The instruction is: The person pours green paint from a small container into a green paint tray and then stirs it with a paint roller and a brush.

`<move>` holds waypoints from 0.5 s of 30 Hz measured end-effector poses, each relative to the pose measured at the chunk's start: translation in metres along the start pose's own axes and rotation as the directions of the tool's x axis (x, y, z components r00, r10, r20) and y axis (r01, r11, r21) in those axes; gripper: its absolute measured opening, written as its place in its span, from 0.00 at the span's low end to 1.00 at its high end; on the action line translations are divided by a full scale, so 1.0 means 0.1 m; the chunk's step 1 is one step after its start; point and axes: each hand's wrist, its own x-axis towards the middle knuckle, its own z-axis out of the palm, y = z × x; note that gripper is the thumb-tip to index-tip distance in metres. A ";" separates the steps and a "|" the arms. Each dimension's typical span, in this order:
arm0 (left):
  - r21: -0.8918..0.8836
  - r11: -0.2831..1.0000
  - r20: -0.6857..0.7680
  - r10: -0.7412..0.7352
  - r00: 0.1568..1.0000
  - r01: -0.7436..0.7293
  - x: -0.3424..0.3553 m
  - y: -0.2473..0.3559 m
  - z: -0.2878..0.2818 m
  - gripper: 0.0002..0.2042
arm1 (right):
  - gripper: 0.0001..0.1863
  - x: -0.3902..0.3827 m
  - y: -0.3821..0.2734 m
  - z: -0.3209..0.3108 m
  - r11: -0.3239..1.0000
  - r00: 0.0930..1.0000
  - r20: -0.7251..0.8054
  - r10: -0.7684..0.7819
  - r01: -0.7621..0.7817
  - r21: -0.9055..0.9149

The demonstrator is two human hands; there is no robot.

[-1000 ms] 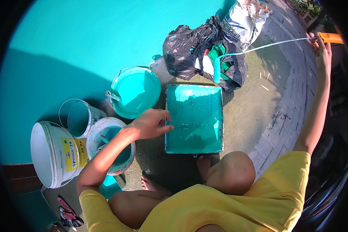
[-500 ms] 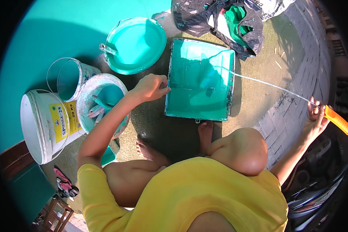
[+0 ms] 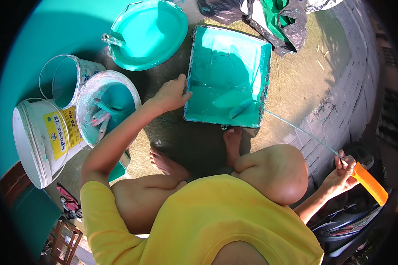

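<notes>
My right hand point(image 3: 340, 174) grips a paint roller at the front of its orange handle point(image 3: 372, 184), where the long thin rod begins. The roller's sleeve point(image 3: 242, 107), coated in turquoise paint, lies in the near end of a wide paint tray point(image 3: 225, 93). That tray is coated with the same turquoise paint and has a dark, smeared rim. My left hand point(image 3: 170, 93) is at the tray's left edge, fingers curled and thumb against the rim. My bare feet are on the ground near the tray's near side.
A round paint-filled lid point(image 3: 148, 35) with a brush on its edge lies beyond my left hand. Left of my forearm stand a bucket point(image 3: 135, 90) holding brushes, a clear pail point(image 3: 66, 84) and a tipped white tub point(image 3: 28, 145). Black bags point(image 3: 292, 33) sit far right; a motorbike point(image 3: 345, 225) stands nearby.
The roller sleeve has come down the tray toward me, to its near right part. My right hand has moved nearer with the handle. My left hand stays at the rim; the view has shifted slightly.
</notes>
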 end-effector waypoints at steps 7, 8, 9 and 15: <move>-0.220 0.966 -0.020 -0.144 0.989 0.136 0.17 -0.04 0.15 0.29 | 0.15 -0.57 0.20 0.23 0.993 0.992 0.080 0.093 -0.086 -0.077; -0.234 0.963 -0.017 -0.138 0.990 0.130 0.17 -0.03 0.15 0.30 | 0.15 -0.75 0.28 0.30 0.988 0.987 0.114 0.114 -0.101 -0.113; -0.249 0.959 -0.007 -0.144 0.989 0.138 0.16 -0.04 0.15 0.31 | 0.15 -0.96 0.47 0.45 0.976 0.975 0.166 0.150 -0.119 -0.180; -0.285 0.928 0.127 -0.213 0.969 0.241 0.15 -0.17 0.19 0.33 | 0.13 -2.69 2.48 1.48 0.770 0.824 0.505 0.257 0.142 -0.622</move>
